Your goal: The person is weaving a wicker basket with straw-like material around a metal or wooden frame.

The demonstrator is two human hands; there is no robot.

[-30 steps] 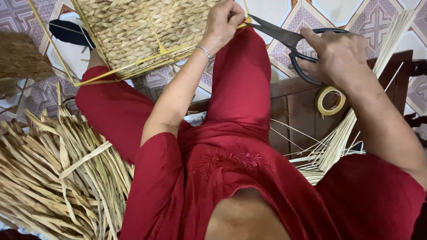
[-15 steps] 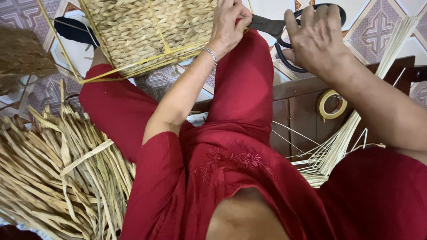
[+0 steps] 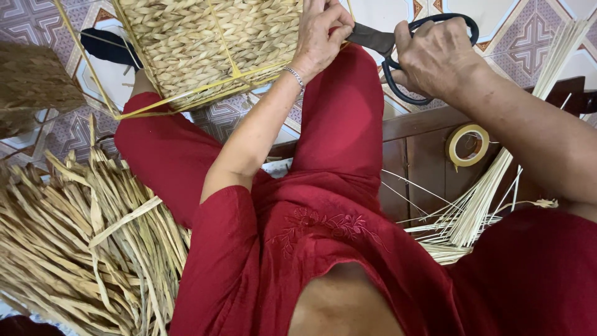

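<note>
Two hands meet at the near edge of the woven basket (image 3: pixel 211 43), which rests against the person's red-clad knees above the tiled floor (image 3: pixel 535 43). The left hand (image 3: pixel 320 34) pinches the basket's rim, fingers closed on what may be a loose strand, though the grip hides it. The right hand (image 3: pixel 435 56) is clenched through the handles of black scissors (image 3: pixel 379 40), blades pointing at that pinch. The step looks like trimming; the cut calls for keeping the blades clear of the left fingers and the yellow frame wire (image 3: pixel 186 96). Room is tight here; dried leaves (image 3: pixel 74 249) crowd one side, thin reeds (image 3: pixel 479 205) and a tape roll (image 3: pixel 467 144) the other
</note>
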